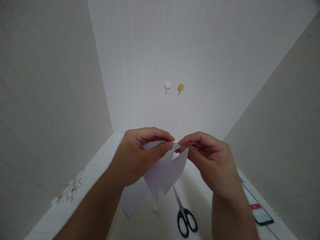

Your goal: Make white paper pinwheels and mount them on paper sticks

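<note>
Between my two hands hangs a piece of cut white paper, its lower edge ending in points and a small gap showing near the top. My left hand pinches its upper edge between thumb and fingers. Close beside it, my right hand is closed on the upper right edge of the same paper. Below the paper, black-handled scissors lie on the white table. Another sheet of white paper rests on the table under my left hand, partly hidden by it.
A small white hook lies near the scissors. Several more hooks are piled at the left edge. A phone with a cable lies at the right. A white hook and a yellow hook are on the back wall.
</note>
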`<state>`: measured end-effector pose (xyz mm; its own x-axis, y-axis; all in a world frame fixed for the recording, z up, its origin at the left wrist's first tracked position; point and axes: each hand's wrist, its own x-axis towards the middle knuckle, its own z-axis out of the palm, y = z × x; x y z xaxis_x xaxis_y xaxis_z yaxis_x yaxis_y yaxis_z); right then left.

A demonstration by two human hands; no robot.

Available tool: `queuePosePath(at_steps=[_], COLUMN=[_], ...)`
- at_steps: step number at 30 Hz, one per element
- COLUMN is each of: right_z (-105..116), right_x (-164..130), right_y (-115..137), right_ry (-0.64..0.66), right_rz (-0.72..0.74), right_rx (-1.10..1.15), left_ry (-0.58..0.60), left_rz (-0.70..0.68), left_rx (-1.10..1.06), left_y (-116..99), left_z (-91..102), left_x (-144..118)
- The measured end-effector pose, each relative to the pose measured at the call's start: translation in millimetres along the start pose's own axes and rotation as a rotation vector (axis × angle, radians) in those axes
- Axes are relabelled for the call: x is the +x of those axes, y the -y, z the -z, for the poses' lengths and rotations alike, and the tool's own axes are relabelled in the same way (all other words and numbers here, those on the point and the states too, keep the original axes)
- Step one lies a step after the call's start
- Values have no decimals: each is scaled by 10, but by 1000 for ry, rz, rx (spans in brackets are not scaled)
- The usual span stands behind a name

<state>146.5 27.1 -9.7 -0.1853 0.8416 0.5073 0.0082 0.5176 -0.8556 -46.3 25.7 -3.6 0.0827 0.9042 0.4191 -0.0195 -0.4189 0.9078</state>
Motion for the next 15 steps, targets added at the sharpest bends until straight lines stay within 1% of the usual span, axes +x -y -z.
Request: queuePosePath(at_steps=[3, 6, 11, 15], right_z=[1, 4, 6, -8], right_x=[10, 29, 53, 52], right_y=[1, -7, -18, -12], right_ry=[13, 38, 98, 101], right_rz=[-23, -40, -60, -74], right_rx=[40, 104, 227, 276], left_ry=[3, 30, 59, 51], left_rz=[-43, -68, -25, 1], left_rx=[-59, -65, -86, -76], left_y=[-8, -23, -39, -48], left_z=[-7, -2, 11, 3], left_x=[8, 2, -17, -17])
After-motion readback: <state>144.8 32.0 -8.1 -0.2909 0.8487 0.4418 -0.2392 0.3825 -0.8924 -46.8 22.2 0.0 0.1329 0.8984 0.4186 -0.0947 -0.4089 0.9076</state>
